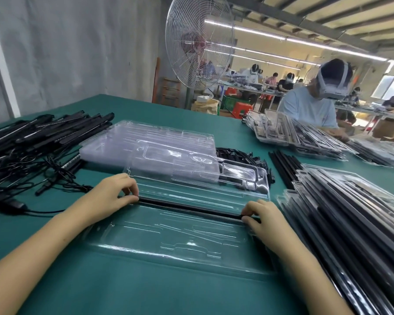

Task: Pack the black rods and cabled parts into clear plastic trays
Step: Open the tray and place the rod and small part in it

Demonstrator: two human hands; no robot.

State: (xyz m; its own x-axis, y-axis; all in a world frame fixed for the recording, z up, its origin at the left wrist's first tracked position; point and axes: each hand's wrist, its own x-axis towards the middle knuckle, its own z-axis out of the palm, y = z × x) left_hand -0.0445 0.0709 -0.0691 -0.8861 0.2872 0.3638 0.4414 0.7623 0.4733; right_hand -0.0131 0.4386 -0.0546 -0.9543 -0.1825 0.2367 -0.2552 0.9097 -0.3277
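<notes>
On a green bench [146,292] in a packing hall, a black rod [187,206] lay crosswise on a clear plastic tray [168,242].
The left hand [114,194] pinched its left end, the right hand [262,217] its right.

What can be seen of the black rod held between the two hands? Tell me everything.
The black rod is long, thin and straight, plain black, likely plastic. It lies across the middle of the open clear tray, left to right, its right end nearer the camera. The left hand pinches its left end, the right hand its right end, hiding both tips. Whether it sits fully in a groove cannot be told.
</notes>
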